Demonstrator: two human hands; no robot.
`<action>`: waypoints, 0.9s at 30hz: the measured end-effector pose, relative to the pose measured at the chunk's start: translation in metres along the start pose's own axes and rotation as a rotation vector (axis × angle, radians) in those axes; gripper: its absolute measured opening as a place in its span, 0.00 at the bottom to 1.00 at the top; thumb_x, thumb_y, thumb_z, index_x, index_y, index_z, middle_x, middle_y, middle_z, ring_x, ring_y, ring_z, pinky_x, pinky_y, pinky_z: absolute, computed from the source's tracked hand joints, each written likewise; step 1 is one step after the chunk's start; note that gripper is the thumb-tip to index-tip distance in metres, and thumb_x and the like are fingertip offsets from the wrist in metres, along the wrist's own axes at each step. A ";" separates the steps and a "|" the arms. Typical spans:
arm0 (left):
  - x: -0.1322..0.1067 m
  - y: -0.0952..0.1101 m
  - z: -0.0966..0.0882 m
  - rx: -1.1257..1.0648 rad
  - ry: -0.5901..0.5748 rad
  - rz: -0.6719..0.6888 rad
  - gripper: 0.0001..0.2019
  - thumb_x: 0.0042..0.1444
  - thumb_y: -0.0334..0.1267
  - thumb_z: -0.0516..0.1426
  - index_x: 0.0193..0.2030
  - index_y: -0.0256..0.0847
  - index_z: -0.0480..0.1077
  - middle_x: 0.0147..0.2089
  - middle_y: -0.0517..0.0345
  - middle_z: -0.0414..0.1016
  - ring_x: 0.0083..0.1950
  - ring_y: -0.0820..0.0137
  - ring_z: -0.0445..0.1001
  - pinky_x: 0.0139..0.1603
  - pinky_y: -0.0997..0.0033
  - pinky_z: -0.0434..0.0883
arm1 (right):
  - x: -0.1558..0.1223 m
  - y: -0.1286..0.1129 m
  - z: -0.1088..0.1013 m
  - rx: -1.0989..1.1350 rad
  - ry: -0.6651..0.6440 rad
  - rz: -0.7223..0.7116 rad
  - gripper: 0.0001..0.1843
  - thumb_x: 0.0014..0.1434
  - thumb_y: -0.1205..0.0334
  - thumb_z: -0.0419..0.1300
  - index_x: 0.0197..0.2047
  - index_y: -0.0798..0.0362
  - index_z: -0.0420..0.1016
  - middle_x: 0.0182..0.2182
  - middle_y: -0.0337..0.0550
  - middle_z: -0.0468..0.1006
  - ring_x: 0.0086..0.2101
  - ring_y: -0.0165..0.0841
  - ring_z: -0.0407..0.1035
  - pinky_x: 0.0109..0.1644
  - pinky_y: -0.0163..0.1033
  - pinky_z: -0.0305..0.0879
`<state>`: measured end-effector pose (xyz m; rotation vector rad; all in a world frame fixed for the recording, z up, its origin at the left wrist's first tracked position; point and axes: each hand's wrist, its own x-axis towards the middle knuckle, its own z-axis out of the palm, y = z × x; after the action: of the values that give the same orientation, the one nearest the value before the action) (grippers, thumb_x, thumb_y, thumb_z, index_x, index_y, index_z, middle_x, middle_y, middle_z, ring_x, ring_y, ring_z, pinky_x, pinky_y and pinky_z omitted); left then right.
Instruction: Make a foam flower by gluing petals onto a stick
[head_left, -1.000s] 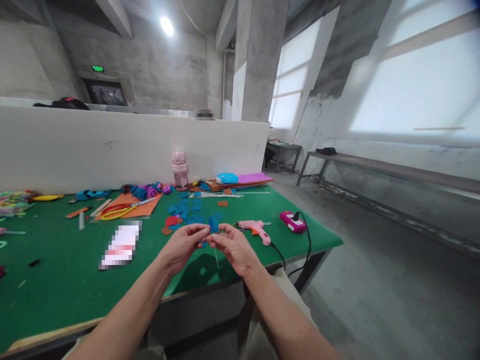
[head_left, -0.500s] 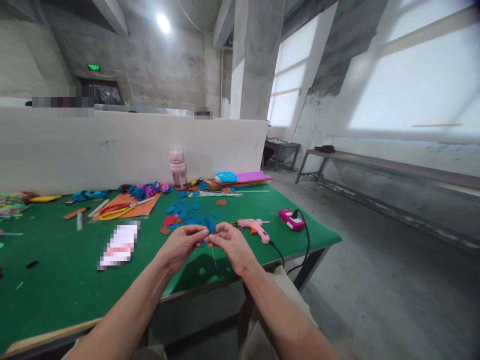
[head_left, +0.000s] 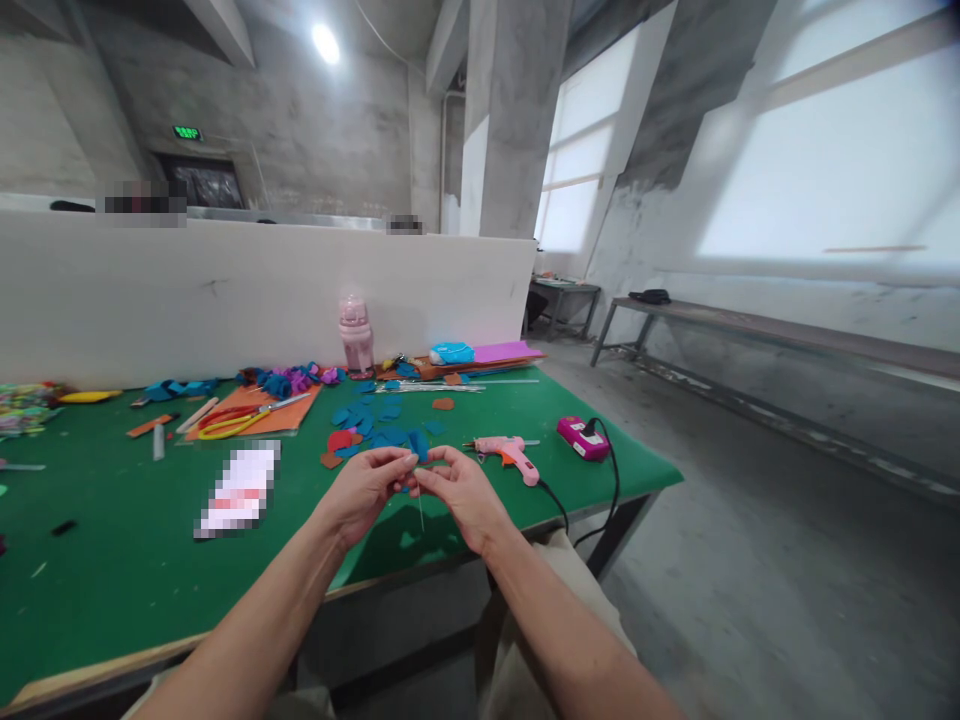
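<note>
Between my two hands, just above the green table [head_left: 292, 560], is a small blue felt flower [head_left: 418, 446] on a thin wire stem [head_left: 421, 512] that points down. My left hand [head_left: 371, 487] pinches the blue felt from the left with thumb and forefinger. From the right, my right hand [head_left: 459, 490] pinches its lower part, near the top of the stem. Fingers hide part of the felt. Blue felt pieces [head_left: 386, 437] lie loose behind my hands. A pink glue gun [head_left: 508, 455] rests to the right of them.
A magenta power socket [head_left: 583, 438] with a black cord sits at the right. Yellow-and-red scissors [head_left: 240, 424] lie on orange felt [head_left: 294, 420] at the left. At the back stand a pink bottle [head_left: 356, 335] and a white partition [head_left: 225, 300]. Thin wires [head_left: 435, 387] lie before purple felt [head_left: 510, 352].
The blue felt flower has turned a little between my fingers, and the wire's lower end has swung slightly left. Both hands stay in nearly the same place.
</note>
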<state>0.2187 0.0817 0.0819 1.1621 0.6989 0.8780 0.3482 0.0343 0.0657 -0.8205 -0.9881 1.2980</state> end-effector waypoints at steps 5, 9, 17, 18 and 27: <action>0.000 0.001 -0.001 -0.025 0.026 0.023 0.10 0.39 0.39 0.63 0.25 0.34 0.70 0.21 0.61 0.66 0.23 0.77 0.64 0.26 0.75 0.63 | -0.001 0.000 0.001 -0.034 -0.031 0.012 0.12 0.44 0.59 0.63 0.31 0.56 0.68 0.23 0.40 0.76 0.26 0.28 0.70 0.39 0.37 0.62; -0.001 0.002 0.000 -0.015 0.002 0.027 0.10 0.41 0.39 0.62 0.25 0.34 0.69 0.20 0.61 0.66 0.22 0.77 0.64 0.25 0.76 0.63 | -0.002 -0.002 0.002 -0.018 -0.035 0.028 0.14 0.42 0.58 0.65 0.28 0.57 0.68 0.22 0.40 0.76 0.25 0.28 0.69 0.37 0.37 0.63; -0.004 0.005 0.002 -0.016 -0.073 -0.024 0.10 0.43 0.39 0.61 0.25 0.33 0.69 0.19 0.61 0.67 0.20 0.77 0.65 0.25 0.75 0.63 | -0.002 0.000 0.001 0.019 -0.089 0.041 0.13 0.43 0.59 0.65 0.28 0.57 0.68 0.22 0.39 0.76 0.24 0.27 0.68 0.36 0.36 0.63; -0.004 0.005 0.003 -0.017 -0.077 -0.027 0.10 0.43 0.39 0.61 0.25 0.33 0.69 0.19 0.61 0.67 0.20 0.77 0.65 0.25 0.75 0.64 | -0.001 0.001 0.001 0.025 -0.094 0.044 0.13 0.43 0.58 0.65 0.28 0.57 0.68 0.22 0.39 0.76 0.24 0.27 0.68 0.36 0.36 0.63; -0.005 0.005 0.004 -0.059 -0.033 -0.015 0.09 0.41 0.37 0.62 0.25 0.34 0.69 0.17 0.64 0.67 0.18 0.79 0.63 0.21 0.77 0.62 | -0.002 0.002 0.000 0.118 -0.140 0.097 0.14 0.42 0.59 0.66 0.28 0.58 0.68 0.23 0.40 0.76 0.25 0.26 0.69 0.36 0.35 0.63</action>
<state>0.2185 0.0766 0.0878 1.1154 0.6502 0.8602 0.3476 0.0328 0.0641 -0.7016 -0.9813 1.4991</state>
